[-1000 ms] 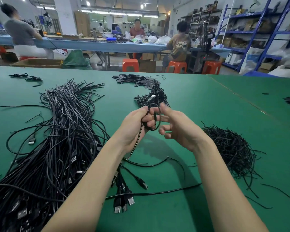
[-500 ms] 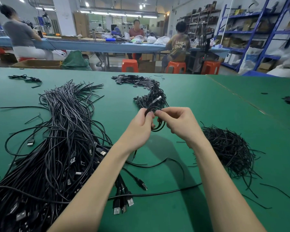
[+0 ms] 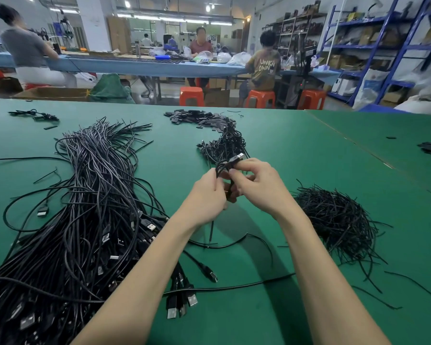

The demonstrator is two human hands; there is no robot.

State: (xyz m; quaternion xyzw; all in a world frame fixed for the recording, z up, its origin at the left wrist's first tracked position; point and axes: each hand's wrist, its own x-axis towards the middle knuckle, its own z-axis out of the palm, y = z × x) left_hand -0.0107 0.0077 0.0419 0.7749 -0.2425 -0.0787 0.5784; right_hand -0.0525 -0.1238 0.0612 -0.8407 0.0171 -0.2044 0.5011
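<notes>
Both of my hands meet above the green table around one coiled black USB cable. My left hand grips the coil from the left. My right hand pinches the coil from the right, and the cable's silver plug sticks out above its fingers. A loose tail of the same cable hangs down below my left hand to the table. Most of the coil is hidden between the fingers.
A big heap of loose black USB cables fills the left of the table. Coiled cables lie just beyond my hands, with flat black pieces behind them. A pile of thin black ties sits on the right. People work at a far bench.
My right hand has gone from spread fingers to pinching the coil. Both hands have risen slightly and moved away from me, drawing the loop tighter.
</notes>
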